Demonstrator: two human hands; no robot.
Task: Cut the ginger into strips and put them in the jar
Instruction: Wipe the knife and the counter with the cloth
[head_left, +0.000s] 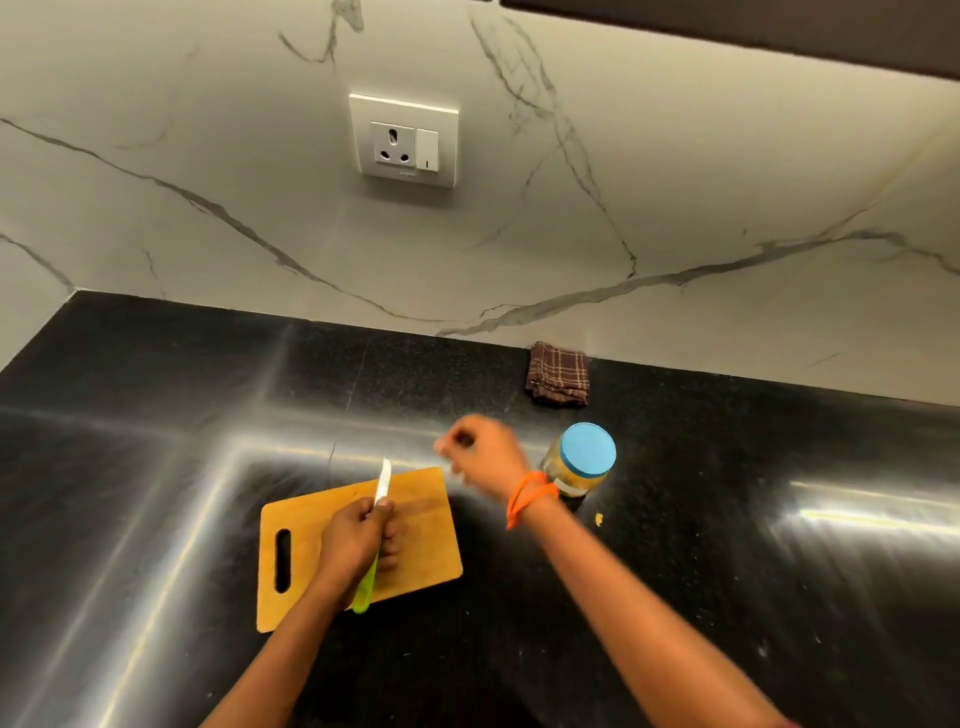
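1. While the left hand (358, 535) grips a knife (382, 486) over a wooden cutting board (415, 540), its fingers are curled round the green handle, and the white blade points away from the person, past the thumb
2. Beneath that hand the board lies on a black, glossy tabletop (727, 545), with its slotted handle hole to the hand's left
3. To the right of the left hand and farther from the person, the right hand (480, 452) hangs above the tabletop just beyond the board's far right corner; it is blurred, its fingers are curled inward, and whether they pinch anything cannot be told
4. An orange thread band (527, 496) circles the right wrist
5. Just to the right of the right hand stands the jar (579, 462), with a blue lid on it and yellowish contents showing through its side
6. A small yellowish scrap (598, 518), perhaps ginger, lies on the tabletop beside the right wrist, nearer the person than the jar; no other ginger can be made out on the board
7. Beyond the right hand, a folded brown checked cloth (558, 374) rests against the marble wall (208, 156), where a white socket plate (405, 139) is mounted higher up
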